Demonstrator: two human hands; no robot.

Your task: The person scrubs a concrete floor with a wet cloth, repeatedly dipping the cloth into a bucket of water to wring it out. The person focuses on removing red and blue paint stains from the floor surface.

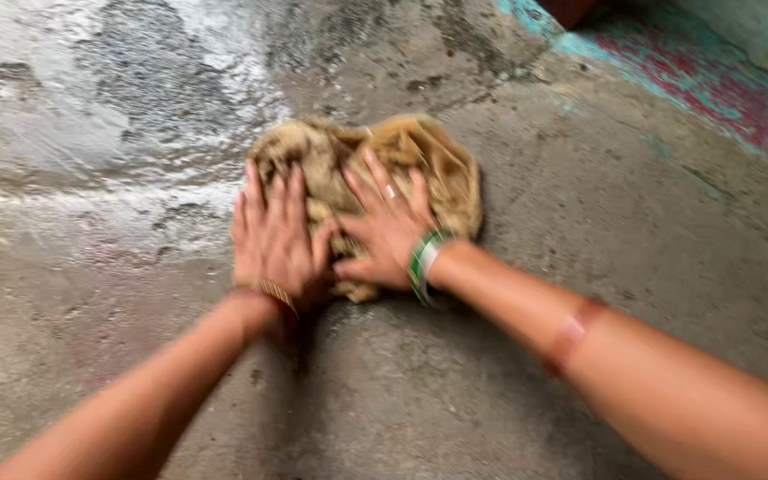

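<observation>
Here, both hands lay flat on a rag (375, 169) near the middle of the frame. The rag was a crumpled, tan and brown cloth, bunched into a rough heap on the floor (597, 222). It sat slightly above centre, its right edge rounded and its lower edge tucked under the palms.

The left hand (270, 236) was spread open, fingers straight and close together, pointing toward the top of the frame. Its palm pressed the rag's left part, and its heel reached past the cloth onto the concrete. A thin gold bangle (270, 290) circled that wrist.

The right hand (388, 227) was open too, fingers splayed wide over the middle of the rag, pressing down rather than gripping. A ring (390, 191) showed on one finger. Green and white bangles (426, 260) sat at that wrist, and a reddish band (571, 331) wrapped the forearm farther toward the lower right. The two thumbs lay just beside each other, perhaps touching; blur made that hard to tell.

The floor was rough grey concrete. A wet patch (135, 116) with a pale sheen filled the upper left. A strip of worn teal and red paint (713, 89) ran across the upper right corner.
</observation>
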